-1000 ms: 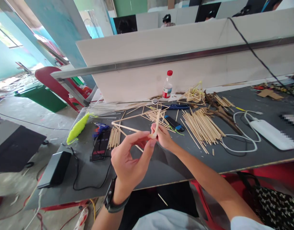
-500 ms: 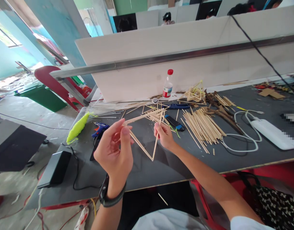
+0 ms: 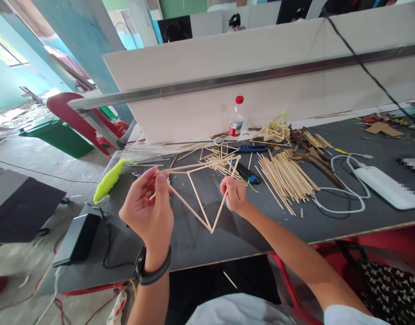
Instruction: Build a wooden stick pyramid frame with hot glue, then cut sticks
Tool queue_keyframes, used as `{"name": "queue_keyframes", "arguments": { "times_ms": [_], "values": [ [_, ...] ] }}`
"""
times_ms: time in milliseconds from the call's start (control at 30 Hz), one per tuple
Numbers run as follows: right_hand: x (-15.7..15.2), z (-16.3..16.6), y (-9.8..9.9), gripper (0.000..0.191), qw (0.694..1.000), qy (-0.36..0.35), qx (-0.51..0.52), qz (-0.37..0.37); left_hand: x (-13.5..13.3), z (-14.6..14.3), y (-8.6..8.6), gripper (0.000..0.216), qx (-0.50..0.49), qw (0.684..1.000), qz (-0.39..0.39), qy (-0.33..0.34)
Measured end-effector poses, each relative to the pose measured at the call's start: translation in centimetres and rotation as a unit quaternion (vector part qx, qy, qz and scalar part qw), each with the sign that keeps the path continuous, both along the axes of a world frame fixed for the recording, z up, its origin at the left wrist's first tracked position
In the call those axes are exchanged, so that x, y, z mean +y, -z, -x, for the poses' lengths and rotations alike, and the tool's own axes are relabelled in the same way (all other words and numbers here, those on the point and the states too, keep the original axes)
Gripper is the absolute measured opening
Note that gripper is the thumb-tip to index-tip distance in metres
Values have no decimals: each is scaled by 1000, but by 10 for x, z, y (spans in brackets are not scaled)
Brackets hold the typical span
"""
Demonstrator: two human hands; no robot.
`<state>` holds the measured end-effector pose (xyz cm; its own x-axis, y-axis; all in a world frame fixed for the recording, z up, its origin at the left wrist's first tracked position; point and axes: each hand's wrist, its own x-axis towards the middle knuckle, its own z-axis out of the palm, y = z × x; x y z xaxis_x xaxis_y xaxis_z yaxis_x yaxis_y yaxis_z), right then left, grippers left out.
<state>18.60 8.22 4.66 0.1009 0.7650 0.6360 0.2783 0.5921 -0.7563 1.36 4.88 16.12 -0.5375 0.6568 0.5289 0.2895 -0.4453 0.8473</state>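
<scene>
Above the dark table, both hands hold up a frame of thin wooden sticks [image 3: 191, 208], joined at its corners into triangles. One corner points down toward me. My left hand [image 3: 149, 205], with a black band on the wrist, pinches the frame's left corner between thumb and fingers. Around the stick on the right side, my right hand [image 3: 233, 194] is closed below the upper right corner. Beyond the right hand lies a dark blue and black tool [image 3: 249, 174]. A pile of loose wooden sticks [image 3: 285, 178] lies to the right.
A red-capped bottle [image 3: 236, 118] stands near the white partition [image 3: 187, 113]. Small stick frames [image 3: 275, 131] sit at the back. A yellow-green fuzzy object [image 3: 109, 180] and a black box [image 3: 77, 239] lie left. At right are a white power bank [image 3: 388, 187] and its cable.
The frame has turned and opened out to my view, showing a further stick inside it. My left hand has moved left with its corner; my right hand has shifted slightly right and down.
</scene>
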Motion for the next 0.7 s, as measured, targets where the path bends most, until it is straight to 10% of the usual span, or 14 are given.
{"name": "queue_keyframes", "arguments": {
  "times_ms": [700],
  "values": [
    [-4,2,-4,65,998,4,-68,-14,32,17,33,36,-206,956,51,204]
  ]
}}
